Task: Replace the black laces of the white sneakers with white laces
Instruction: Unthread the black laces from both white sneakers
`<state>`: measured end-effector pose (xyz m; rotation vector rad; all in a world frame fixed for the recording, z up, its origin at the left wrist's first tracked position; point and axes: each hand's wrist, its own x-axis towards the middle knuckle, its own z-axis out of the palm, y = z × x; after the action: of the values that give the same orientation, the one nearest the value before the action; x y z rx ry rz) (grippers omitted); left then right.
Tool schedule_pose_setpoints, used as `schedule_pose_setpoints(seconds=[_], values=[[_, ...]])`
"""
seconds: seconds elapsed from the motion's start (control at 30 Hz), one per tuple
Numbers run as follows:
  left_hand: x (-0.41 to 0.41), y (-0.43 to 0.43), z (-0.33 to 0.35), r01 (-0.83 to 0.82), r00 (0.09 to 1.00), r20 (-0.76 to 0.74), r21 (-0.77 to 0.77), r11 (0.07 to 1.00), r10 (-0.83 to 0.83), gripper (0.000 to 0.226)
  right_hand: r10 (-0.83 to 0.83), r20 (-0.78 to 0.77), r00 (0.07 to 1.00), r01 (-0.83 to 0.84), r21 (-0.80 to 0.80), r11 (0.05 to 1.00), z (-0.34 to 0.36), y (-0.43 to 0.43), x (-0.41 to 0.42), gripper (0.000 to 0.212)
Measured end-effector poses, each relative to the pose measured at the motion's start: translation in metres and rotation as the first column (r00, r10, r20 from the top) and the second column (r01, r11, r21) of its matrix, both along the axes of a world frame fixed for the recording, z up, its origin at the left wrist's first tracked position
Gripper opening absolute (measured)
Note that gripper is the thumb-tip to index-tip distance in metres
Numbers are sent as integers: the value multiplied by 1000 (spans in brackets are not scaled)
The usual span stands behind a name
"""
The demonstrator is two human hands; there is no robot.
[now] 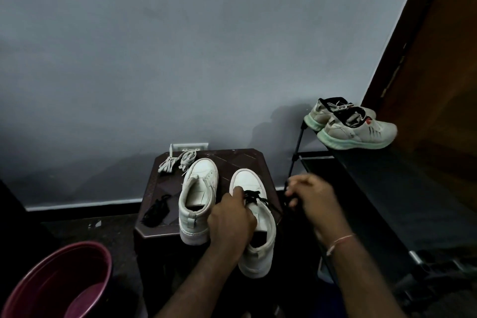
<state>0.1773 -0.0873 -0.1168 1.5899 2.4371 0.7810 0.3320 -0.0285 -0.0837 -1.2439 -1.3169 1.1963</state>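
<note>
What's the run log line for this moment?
step: unlacing; left hand: holds laced white sneaker; right hand: pinches black lace; white laces: untouched

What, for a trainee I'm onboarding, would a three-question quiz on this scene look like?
1. True or false: the left sneaker is laced in black.
2. Where do the white laces lie? A: in the tub. B: on the table, at a far corner. C: on the rack.
3. Fill in: the right hand pulls a ___ lace from the right sneaker.

Key: 1 false, it has no lace; 2 B; 3 black.
</note>
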Motion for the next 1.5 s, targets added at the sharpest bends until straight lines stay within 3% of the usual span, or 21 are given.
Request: schedule_pose_setpoints(seconds=[0.03,0.1,0.17,0.23,0.3,0.4,0.5,0.63,0.77,0.9,1.0,1.07,1.17,1.27,1.4,1.5], values=[[1,0,0,-3,1000,-6,-5,1000,3,24,101,196,975,-106,15,994,-10,-3,-6,15],[2,1,1,-5,1000,11,-15,1000,5,23,154,526,836,-209,47,977,-26,-8,-14,10],[-1,0,1,-7,999,48,-17,1000,8,21,119,651,750,-177,24,984,-33,-12,-21,25],[-5,-1,1,-20,997,80,-17,1000,22,21,-5,689,725,-103,116,988,-37,-16,-24,48],[-8,0,1,-28,993,116,-11,1000,29,22,-41,665,746,-110,184,977,-37,-21,-28,51],[-8,3,1,-14,992,122,-10,1000,16,25,81,595,800,-208,147,967,-35,-32,-34,26],[-6,5,2,10,998,63,4,1000,-11,20,-47,628,777,-123,224,967,-40,-28,-34,14],[-11,9,8,13,995,95,-3,1000,-12,25,-154,479,864,103,132,986,-43,-13,-32,37],[-11,8,8,10,995,95,11,1000,-11,24,-165,455,875,166,39,985,-44,-11,-37,34],[-9,8,12,88,992,-91,44,995,-84,18,-132,479,868,127,43,991,-41,-16,-38,32],[-2,18,20,187,948,-251,-57,981,-196,20,-132,511,849,114,66,991,-40,-17,-39,29],[2,27,30,220,917,-305,-152,963,-258,22,-126,531,838,89,95,992,-37,-20,-39,23],[3,40,38,226,896,-349,-177,958,-276,23,-120,559,820,55,133,990,-32,-25,-40,18],[2,44,35,224,910,-320,-155,962,-264,24,-119,577,808,53,129,990,-31,-23,-38,18],[-7,41,34,96,985,-150,36,995,-89,21,-114,573,812,78,87,993,-30,-18,-38,19],[-9,40,30,171,975,-149,15,985,-167,19,-122,579,806,92,81,992,-31,-18,-39,19]])
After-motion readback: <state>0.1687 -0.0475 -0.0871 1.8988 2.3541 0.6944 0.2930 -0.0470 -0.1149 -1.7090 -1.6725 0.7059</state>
